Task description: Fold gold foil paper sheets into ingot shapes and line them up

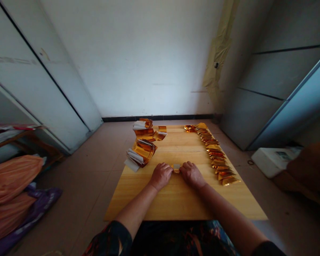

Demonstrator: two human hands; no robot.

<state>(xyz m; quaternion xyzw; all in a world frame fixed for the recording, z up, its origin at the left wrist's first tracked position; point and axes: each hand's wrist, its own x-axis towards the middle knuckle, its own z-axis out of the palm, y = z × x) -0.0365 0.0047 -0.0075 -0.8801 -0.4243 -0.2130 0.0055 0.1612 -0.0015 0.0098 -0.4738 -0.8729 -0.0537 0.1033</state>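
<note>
Between my hands, low over the middle of the wooden table (181, 202), is a small sheet of gold foil paper (176, 167) with a pale underside. My left hand (161, 176) grips its left end with closed fingers. At the opposite end, my right hand (192, 174) is closed on the same sheet. Parts of the sheet are hidden behind my fingers. Left of my hands lie curled stacks of gold foil paper (144, 151), some showing white backs. A row of folded gold foil pieces (219, 160) runs along the table's right side.
More foil sheets (144, 133) lie at the far left of the table, and a crumpled foil piece (190, 128) at the far right. Orange and purple bags (13, 185) are on the left. A white box (268, 161) stands on the floor to the right.
</note>
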